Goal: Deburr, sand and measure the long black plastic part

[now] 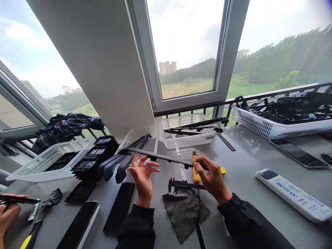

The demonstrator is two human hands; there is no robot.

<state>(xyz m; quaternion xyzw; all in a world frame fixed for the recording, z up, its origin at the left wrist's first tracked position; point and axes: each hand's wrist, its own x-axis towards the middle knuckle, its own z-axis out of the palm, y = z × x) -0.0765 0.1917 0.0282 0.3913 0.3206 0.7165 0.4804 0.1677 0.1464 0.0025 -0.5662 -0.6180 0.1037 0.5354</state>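
My right hand [211,176] grips one end of a long thin black plastic strip [166,157], held level above the grey table [249,166]. My left hand [142,176] is raised under the strip's middle, palm up and fingers spread, fingertips touching or just below it. Below the hands lie a black caliper [181,184], a dark grey cloth [184,211] and a yellow utility knife [195,173], which my right hand partly hides.
White baskets [186,138] [269,128] [44,162] of black parts line the window side. Black phones [119,207] [79,224] [298,152] and a white remote [293,195] lie on the table. Another person's hand [7,214] holds a toothed black part at the left edge.
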